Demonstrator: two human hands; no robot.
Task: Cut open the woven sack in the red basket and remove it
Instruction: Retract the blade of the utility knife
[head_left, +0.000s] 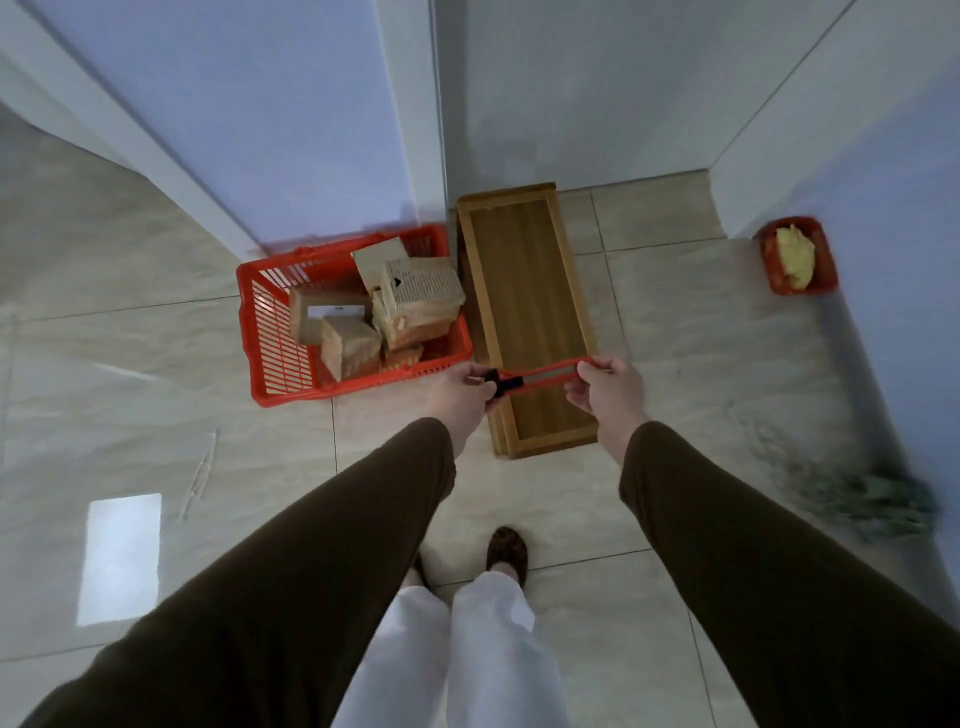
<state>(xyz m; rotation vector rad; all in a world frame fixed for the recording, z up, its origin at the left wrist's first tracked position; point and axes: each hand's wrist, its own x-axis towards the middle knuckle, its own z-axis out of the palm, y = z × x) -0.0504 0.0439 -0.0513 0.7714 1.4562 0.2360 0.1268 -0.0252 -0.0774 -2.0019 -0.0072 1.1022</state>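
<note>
The red basket (270, 332) sits on the floor against the wall, packed with tan woven-wrapped bundles, the woven sack (349, 347) among them, uncut. Above its near right corner the person holds a red utility knife (540, 375) level, left hand (457, 387) pinching the slider end, right hand (605, 387) pinching the tip end, likely readying the blade
</note>
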